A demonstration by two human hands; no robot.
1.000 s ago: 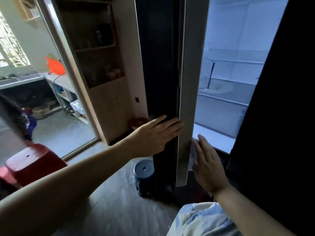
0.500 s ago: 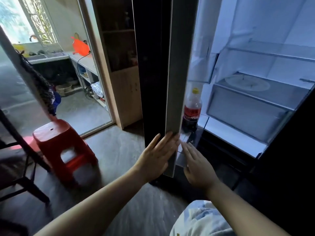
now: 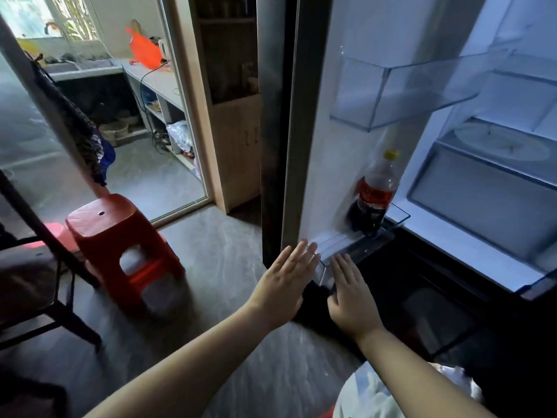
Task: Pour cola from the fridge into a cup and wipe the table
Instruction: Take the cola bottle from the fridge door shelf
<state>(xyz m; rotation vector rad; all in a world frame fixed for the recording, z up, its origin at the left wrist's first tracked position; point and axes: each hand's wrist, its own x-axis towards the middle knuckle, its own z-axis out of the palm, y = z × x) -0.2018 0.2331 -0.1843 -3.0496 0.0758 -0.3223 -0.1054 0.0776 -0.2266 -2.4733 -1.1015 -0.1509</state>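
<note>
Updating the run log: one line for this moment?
door: open | left hand: flat at door edge | right hand: flat at door bin | cola: upright in door bin, untouched

The cola bottle (image 3: 373, 194) stands in the fridge door's lowest bin (image 3: 358, 251), with the stool (image 3: 120, 248) well left.

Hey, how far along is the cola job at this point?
Done: the fridge door stands open, showing the cola bottle in its lower door shelf. In hand: the left hand lies flat at the door's bottom edge, the right hand flat beside the shelf. Left: neither holds the bottle, so taking it out, pouring and wiping remain.
</note>
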